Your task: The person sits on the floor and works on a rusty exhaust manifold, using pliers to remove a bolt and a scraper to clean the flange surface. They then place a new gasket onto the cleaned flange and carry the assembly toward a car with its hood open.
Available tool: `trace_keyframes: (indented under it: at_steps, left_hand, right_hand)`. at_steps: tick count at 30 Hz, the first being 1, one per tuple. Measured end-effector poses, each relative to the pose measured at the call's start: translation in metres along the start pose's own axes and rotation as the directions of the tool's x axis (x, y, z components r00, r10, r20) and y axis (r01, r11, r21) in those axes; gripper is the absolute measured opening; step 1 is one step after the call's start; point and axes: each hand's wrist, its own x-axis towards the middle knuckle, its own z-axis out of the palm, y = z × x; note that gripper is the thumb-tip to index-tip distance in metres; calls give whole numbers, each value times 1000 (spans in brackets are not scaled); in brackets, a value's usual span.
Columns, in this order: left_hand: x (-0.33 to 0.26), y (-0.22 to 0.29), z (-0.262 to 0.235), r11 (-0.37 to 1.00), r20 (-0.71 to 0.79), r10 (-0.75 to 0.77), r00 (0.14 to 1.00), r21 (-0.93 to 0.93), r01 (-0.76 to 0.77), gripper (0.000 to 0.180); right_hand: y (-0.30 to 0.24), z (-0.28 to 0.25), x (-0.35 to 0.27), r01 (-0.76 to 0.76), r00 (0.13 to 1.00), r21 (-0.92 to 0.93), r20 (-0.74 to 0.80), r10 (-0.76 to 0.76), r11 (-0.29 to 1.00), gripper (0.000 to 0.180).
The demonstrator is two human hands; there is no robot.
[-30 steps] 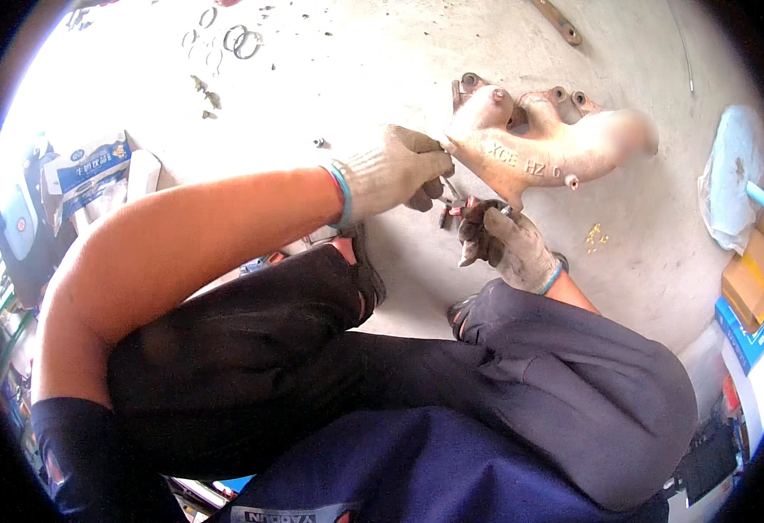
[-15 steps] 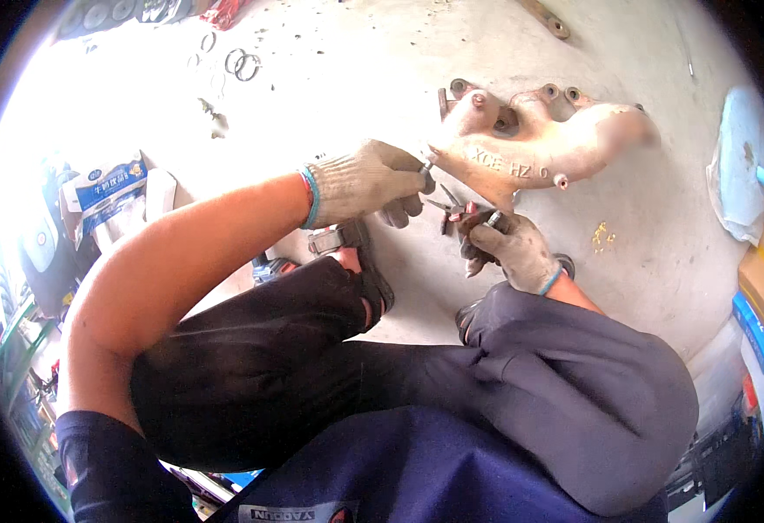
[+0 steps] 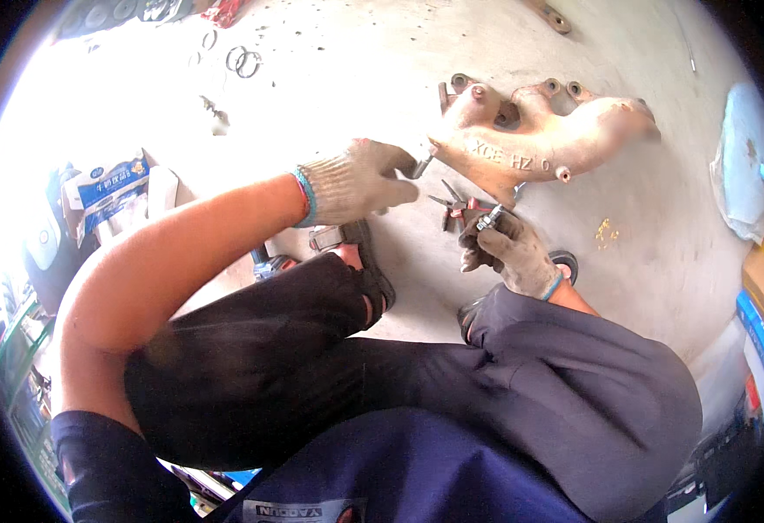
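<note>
Taking the manifold [image 3: 539, 144] as the landmark: far to its left, at the picture's edge, a blue-and-white bag [image 3: 108, 187] lies on the concrete floor [image 3: 356, 52], and up and left of the manifold a few metal rings [image 3: 243, 61] lie loose on the same floor. Closer in, the left hand [image 3: 356, 181], in a knit glove with a blue cuff, reaches to the manifold's left end; its grip is pressed together on a small metal tool [image 3: 419, 166] whose tip touches the casting there. Below that hand a sandalled foot [image 3: 360, 261] rests on the floor. The manifold itself, a rusty tan casting with several flanged ports along its top, lies flat on the floor above both hands. Just under its lower edge a pair of red-handled pliers [image 3: 460, 207] lies on the floor. Beside the pliers the right hand [image 3: 508, 253], in a dirtier glove, has its grip closed around a small metal piece [image 3: 489, 220]; what the piece is cannot be told. Well right of the manifold a pale blue cloth [image 3: 743, 174] lies at the picture's rim.
</note>
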Motion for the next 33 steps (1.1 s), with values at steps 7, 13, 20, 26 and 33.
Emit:
trace_keyframes:
  at_steps: [7,13,20,26,33]
  left_hand:
    - [-39,-58,-15,909,48,-274,961,339,242,47]
    - [-40,-120,-26,700,165,272,948,642,-313,41]
    - [-21,-126,-27,957,-127,-267,955,82,278,47]
    - [-25,-130,-20,950,-98,-273,957,127,284,50]
    - [-15,-178,-17,886,0,137,991,446,-123,45]
  right_hand:
    - [-15,3,2,-83,995,-147,-58,75,986,29]
    - [-10,16,2,1,1000,196,-18,2,981,41]
    - [-1,-3,8,18,1000,-144,12,-17,989,35]
    - [-10,5,1,-73,997,-77,-27,71,994,42]
    - [-6,18,8,1,1000,50,-28,0,999,43]
